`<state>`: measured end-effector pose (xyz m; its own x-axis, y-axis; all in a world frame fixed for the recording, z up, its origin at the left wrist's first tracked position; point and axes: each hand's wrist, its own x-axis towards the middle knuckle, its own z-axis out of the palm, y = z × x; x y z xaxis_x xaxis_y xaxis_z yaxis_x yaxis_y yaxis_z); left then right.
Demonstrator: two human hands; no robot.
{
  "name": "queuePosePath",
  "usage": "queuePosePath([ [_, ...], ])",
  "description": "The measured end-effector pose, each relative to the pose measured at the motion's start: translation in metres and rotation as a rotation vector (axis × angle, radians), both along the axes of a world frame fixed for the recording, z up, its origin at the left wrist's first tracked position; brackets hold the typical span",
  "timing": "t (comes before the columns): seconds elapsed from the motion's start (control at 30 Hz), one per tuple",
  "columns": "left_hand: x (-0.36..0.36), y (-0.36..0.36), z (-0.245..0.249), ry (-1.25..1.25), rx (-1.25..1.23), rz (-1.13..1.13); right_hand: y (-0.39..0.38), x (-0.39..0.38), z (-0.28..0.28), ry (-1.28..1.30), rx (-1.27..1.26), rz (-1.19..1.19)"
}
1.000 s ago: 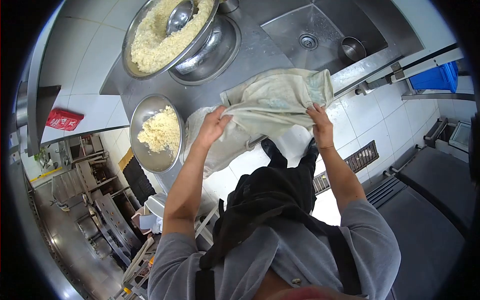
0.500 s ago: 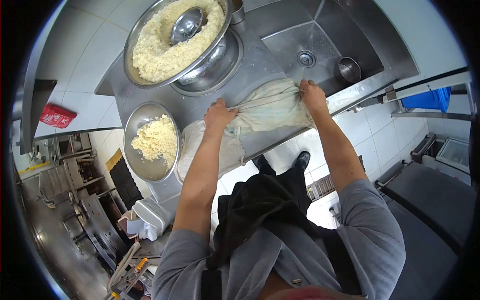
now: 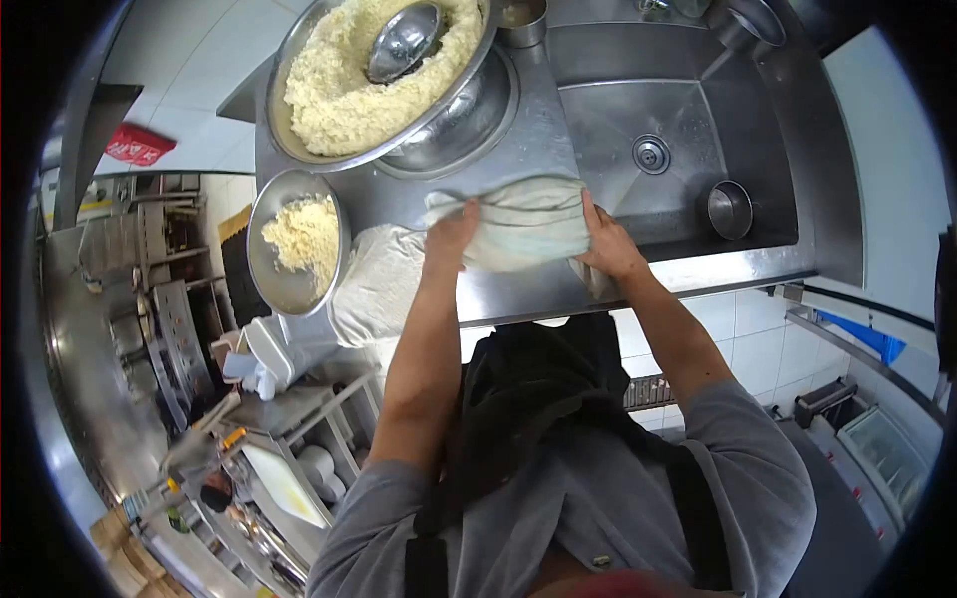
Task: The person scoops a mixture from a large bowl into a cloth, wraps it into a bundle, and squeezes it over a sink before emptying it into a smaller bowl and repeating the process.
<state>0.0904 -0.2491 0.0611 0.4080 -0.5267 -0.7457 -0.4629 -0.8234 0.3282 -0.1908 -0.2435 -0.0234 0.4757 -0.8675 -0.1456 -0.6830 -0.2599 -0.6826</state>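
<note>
A pale, damp-looking cloth [image 3: 528, 224] lies folded in a bundle on the steel counter near its front edge; whether anything is wrapped inside is hidden. My left hand [image 3: 452, 235] grips its left end, thumb on top. At the right end, my right hand [image 3: 610, 242] is closed on the cloth, with a loose corner hanging below it. A second white cloth [image 3: 379, 284] lies crumpled to the left of my left hand. Beside that is a small metal bowl [image 3: 289, 296] holding pale yellow, crumbly food [image 3: 307, 239].
A large metal bowl [image 3: 434, 125] heaped with similar food stands tilted on a metal base behind my hands, a rounded metal scoop [image 3: 404, 40] in it. To the right is a steel sink [image 3: 748, 110] with a metal cup [image 3: 730, 209] inside. Shelving stands at lower left.
The cloth was stretched and gathered between my hands; now it is a shorter, flatter folded bundle. My hands have come closer together, and the camera view has shifted.
</note>
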Motion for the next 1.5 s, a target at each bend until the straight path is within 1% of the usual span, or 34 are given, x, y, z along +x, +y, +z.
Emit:
queuePosePath([
  [0.03, 0.019, -0.028, -0.055, -0.063, 0.032, 0.024, -0.007, -0.001, 0.002, -0.005, 0.012, 0.017],
  [0.07, 0.026, -0.044, -0.110, -0.116, 0.070, 0.067, -0.017, -0.012, 0.011, 0.024, 0.133, 0.037],
  [0.1, 0.019, -0.051, -0.107, -0.112, 0.070, 0.086, -0.026, -0.016, 0.019, 0.053, 0.238, 0.037],
  [0.17, 0.009, -0.073, -0.092, -0.356, 0.177, -0.072, -0.032, -0.027, 0.013, 0.053, 0.247, 0.053],
  [0.27, 0.005, -0.081, -0.085, -0.437, 0.136, -0.108, -0.035, -0.033, 0.005, 0.003, 0.290, -0.039],
  [0.3, -0.004, -0.083, -0.090, -0.525, 0.086, 0.038, -0.038, -0.033, 0.003, 0.021, 0.252, -0.004],
  [0.33, -0.005, -0.079, -0.089, -0.524, 0.097, 0.051, -0.032, -0.036, -0.001, 0.048, 0.239, 0.042],
  [0.4, -0.001, -0.047, -0.082, -0.317, -0.092, 0.012, -0.021, -0.046, -0.008, 0.031, 0.328, 0.037],
  [0.43, 0.008, -0.027, -0.113, -0.275, -0.419, 0.206, -0.034, -0.047, -0.008, 0.007, 0.356, -0.003],
  [0.47, 0.001, -0.020, -0.103, -0.277, -0.431, 0.205, -0.040, -0.051, -0.006, 0.003, 0.344, -0.004],
  [0.53, -0.031, -0.004, -0.077, 0.669, -0.771, 1.080, -0.035, -0.066, 0.000, -0.234, -0.060, 0.028],
  [0.57, -0.047, -0.001, -0.061, 0.684, -0.774, 1.081, -0.039, -0.068, 0.003, -0.244, -0.145, 0.072],
  [0.6, -0.063, 0.003, -0.045, 0.865, -0.889, 1.142, -0.047, -0.069, 0.011, -0.233, -0.150, 0.076],
  [0.63, -0.071, 0.004, -0.036, 1.041, -1.000, 1.204, -0.052, -0.068, 0.021, -0.151, 0.064, 0.056],
  [0.67, -0.069, 0.002, -0.036, 1.044, -0.996, 1.213, -0.056, -0.067, 0.028, -0.069, 0.278, 0.030],
  [0.7, -0.066, 0.002, -0.036, 1.429, -1.056, 0.950, -0.059, -0.065, 0.031, -0.059, 0.285, 0.031],
  [0.73, -0.064, 0.004, -0.033, 1.788, -1.091, 0.648, -0.062, -0.064, 0.033, -0.140, 0.305, 0.017],
  [0.77, -0.064, 0.000, -0.018, 1.783, -0.978, 0.593, -0.067, -0.063, 0.035, -0.224, 0.320, 0.005],
  [0.8, -0.064, -0.001, -0.021, 1.781, -0.983, 0.603, -0.071, -0.059, 0.037, -0.220, 0.325, 0.012],
  [0.87, -0.063, -0.008, -0.023, 1.069, -0.482, 0.804, -0.083, -0.051, 0.039, -0.123, 0.371, 0.057],
  [0.9, -0.062, -0.013, -0.025, 0.916, -0.356, 0.649, -0.088, -0.048, 0.031, -0.126, 0.372, 0.058],
  [0.93, -0.065, -0.018, -0.021, 0.913, -0.352, 0.652, -0.089, -0.046, 0.019, -0.178, 0.308, 0.117],
  [1.0, -0.069, -0.026, -0.009, 0.617, -0.335, 0.391, -0.083, -0.048, 0.003, -0.236, 0.256, 0.179],
  [1.07, -0.059, -0.026, -0.007, 0.615, -0.362, 0.364, -0.083, -0.048, -0.001, -0.249, 0.211, 0.154],
  [1.13, -0.056, -0.021, -0.002, 0.460, -0.247, 0.206, -0.080, -0.049, -0.002, -0.238, 0.160, 0.162],
  [1.17, -0.057, -0.019, -0.001, 0.445, -0.151, 0.189, -0.078, -0.050, -0.001, -0.215, 0.114, 0.171],
  [1.2, -0.055, -0.017, 0.002, 0.436, -0.154, 0.195, -0.076, -0.051, -0.005, -0.223, 0.113, 0.179],
  [1.27, -0.053, -0.018, 0.017, 0.659, 0.228, 0.244, -0.071, -0.051, -0.010, -0.241, 0.013, 0.198],
  [1.3, -0.050, -0.006, -0.014, 0.883, 0.188, 0.433, -0.066, -0.051, -0.009, -0.249, 0.014, 0.203],
  [1.33, -0.052, -0.003, -0.025, 0.875, 0.184, 0.431, -0.063, -0.050, 0.000, -0.247, -0.002, 0.237],
  [1.4, -0.063, 0.004, -0.037, 0.738, -0.030, 0.524, -0.066, -0.049, 0.018, -0.241, -0.022, 0.256],
  [1.43, -0.070, 0.003, -0.032, 0.731, -0.132, 0.635, -0.067, -0.048, 0.027, -0.202, -0.048, 0.262],
  [1.47, -0.073, 0.000, -0.026, 0.735, -0.131, 0.625, -0.069, -0.049, 0.032, -0.162, -0.076, 0.267],
  [1.5, -0.073, -0.004, -0.020, 0.610, -0.321, 0.593, -0.073, -0.051, 0.031, -0.157, -0.083, 0.262],
])
